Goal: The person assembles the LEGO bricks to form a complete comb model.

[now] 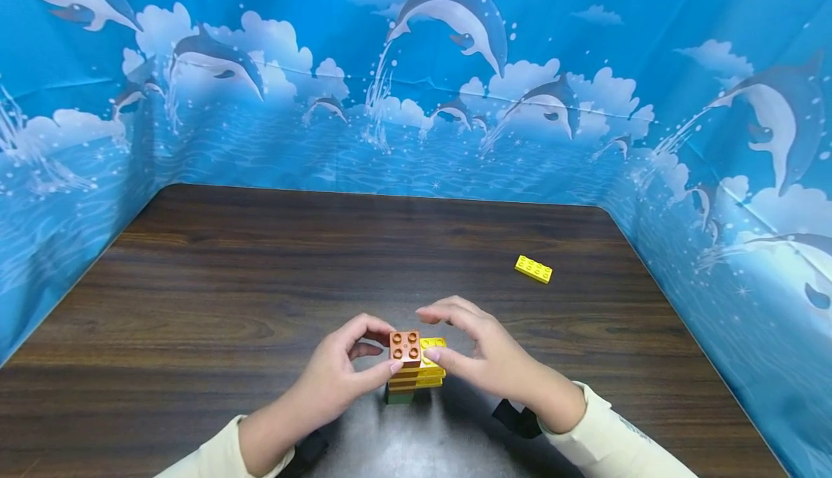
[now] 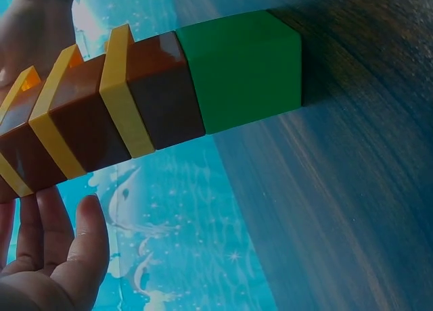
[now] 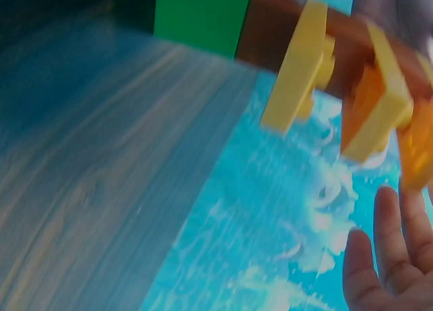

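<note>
A toy-brick tower stands upright before me, with a green brick (image 2: 240, 74) at its base. Above it brown bricks (image 2: 166, 88) alternate with yellow plates (image 2: 125, 91), whose studded ends jut out to the right. The topmost brown brick (image 1: 405, 348) is pinched by my left hand (image 1: 338, 362), thumb in front and fingers behind. My right hand (image 1: 490, 355) is at the tower's right side, its thumb touching the uppermost yellow plate (image 1: 433, 342) and its other fingers reaching forward, apart from the bricks. In the right wrist view the plates' overhanging ends are blurred.
A loose yellow plate (image 1: 534, 269) lies studs up on the dark wood table (image 1: 292, 268), beyond my right hand. A blue dolphin-print curtain (image 1: 390, 153) hangs along the table's back and sides.
</note>
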The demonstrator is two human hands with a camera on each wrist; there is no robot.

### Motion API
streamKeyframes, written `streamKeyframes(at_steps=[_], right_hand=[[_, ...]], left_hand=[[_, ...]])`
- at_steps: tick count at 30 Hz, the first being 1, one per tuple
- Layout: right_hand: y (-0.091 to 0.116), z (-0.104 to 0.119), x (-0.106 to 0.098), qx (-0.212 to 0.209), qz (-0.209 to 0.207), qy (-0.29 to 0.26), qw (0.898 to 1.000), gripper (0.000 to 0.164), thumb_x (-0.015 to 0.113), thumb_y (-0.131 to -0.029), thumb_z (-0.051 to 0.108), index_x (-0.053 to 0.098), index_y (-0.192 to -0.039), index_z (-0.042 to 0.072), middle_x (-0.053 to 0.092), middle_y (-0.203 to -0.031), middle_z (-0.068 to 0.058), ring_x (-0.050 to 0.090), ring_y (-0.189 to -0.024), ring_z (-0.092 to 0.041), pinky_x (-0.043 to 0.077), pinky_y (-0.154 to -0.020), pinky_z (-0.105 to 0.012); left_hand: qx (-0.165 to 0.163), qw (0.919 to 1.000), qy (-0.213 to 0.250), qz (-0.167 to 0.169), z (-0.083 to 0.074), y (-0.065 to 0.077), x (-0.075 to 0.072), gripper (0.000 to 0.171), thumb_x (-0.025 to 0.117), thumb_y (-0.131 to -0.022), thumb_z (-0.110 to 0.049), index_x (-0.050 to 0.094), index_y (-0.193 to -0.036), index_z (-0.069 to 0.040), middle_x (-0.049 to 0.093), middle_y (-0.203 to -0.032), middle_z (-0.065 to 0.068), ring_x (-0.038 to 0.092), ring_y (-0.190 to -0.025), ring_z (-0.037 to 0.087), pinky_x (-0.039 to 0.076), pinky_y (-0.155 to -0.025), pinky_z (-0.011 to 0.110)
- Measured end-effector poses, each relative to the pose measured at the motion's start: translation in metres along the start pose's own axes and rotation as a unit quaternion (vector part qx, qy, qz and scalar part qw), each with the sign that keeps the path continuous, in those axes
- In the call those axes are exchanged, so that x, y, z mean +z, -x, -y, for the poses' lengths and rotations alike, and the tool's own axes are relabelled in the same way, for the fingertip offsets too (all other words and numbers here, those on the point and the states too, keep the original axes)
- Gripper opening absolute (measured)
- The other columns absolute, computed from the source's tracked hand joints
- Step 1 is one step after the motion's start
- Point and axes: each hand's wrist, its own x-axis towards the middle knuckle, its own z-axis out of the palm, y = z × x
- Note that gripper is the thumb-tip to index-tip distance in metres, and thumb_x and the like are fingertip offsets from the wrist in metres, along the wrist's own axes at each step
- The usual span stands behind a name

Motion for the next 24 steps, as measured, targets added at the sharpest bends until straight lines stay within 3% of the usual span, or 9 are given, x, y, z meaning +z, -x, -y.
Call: streamKeyframes(at_steps=[5,9,17,24], right_hand=[[0.0,-0.016,-0.011,0.036,-0.072,0.019,0.997,0.045,0.066,-0.091,0.011,0.054,-0.134,0.012,0.06,-0.123,-0.003,0.054,-0.115,-0.016,0.046,-0.094,-0.043],[-0.003,-0.033,-0.022,0.074,-0.109,0.054,0.99,0.046,0.066,-0.091,0.014,0.054,-0.134,0.012,0.059,-0.124,-0.006,0.053,-0.115,-0.018,0.046,-0.092,-0.044],[-0.013,-0.072,-0.049,0.171,-0.12,0.092,0.974,0.052,0.067,-0.091,0.026,0.051,-0.137,0.007,0.053,-0.13,-0.012,0.049,-0.12,-0.03,0.042,-0.097,-0.054],[-0.017,-0.106,-0.075,0.223,-0.117,0.116,0.961,0.054,0.063,-0.094,0.032,0.048,-0.139,0.008,0.049,-0.133,-0.016,0.045,-0.124,-0.034,0.037,-0.102,-0.055]], left_hand=[[-0.011,0.9999,-0.004,-0.002,0.0,0.0,0.0,0.026,0.072,-0.085,-0.013,0.062,-0.108,-0.004,0.062,-0.104,0.005,0.058,-0.099,0.015,0.051,-0.088,0.031],[0.001,0.9999,-0.012,-0.005,0.0,0.0,0.0,0.026,0.072,-0.084,-0.013,0.062,-0.107,-0.005,0.062,-0.103,0.004,0.058,-0.098,0.013,0.051,-0.088,0.031],[0.014,0.9998,-0.011,-0.011,0.001,0.001,0.001,0.025,0.072,-0.083,-0.011,0.063,-0.106,-0.005,0.062,-0.101,0.003,0.057,-0.096,0.01,0.052,-0.086,0.03],[0.02,0.9997,-0.01,-0.014,0.002,0.0,0.001,0.025,0.072,-0.083,-0.01,0.063,-0.105,-0.005,0.062,-0.101,0.003,0.057,-0.096,0.011,0.052,-0.086,0.031]])
